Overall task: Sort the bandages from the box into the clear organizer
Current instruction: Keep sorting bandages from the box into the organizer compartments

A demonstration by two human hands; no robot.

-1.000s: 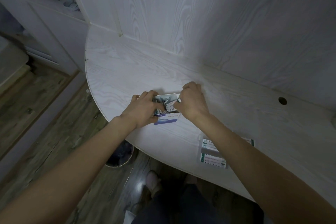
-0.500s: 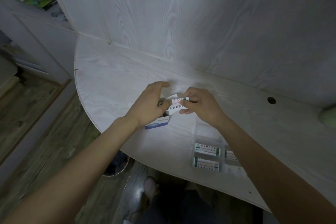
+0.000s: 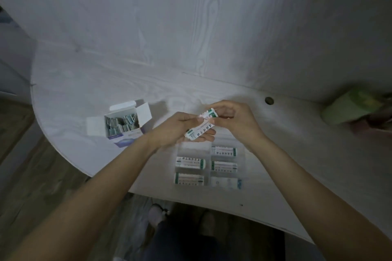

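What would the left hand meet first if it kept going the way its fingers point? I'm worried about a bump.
Most likely the right hand: the left hand points rightward at it, both already holding the bandage strips between them. Depth is unclear.

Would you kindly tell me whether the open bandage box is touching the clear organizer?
Apart. The head view shows the box standing to the left of the organizer, with bare tabletop and the left forearm crossing the gap between them.
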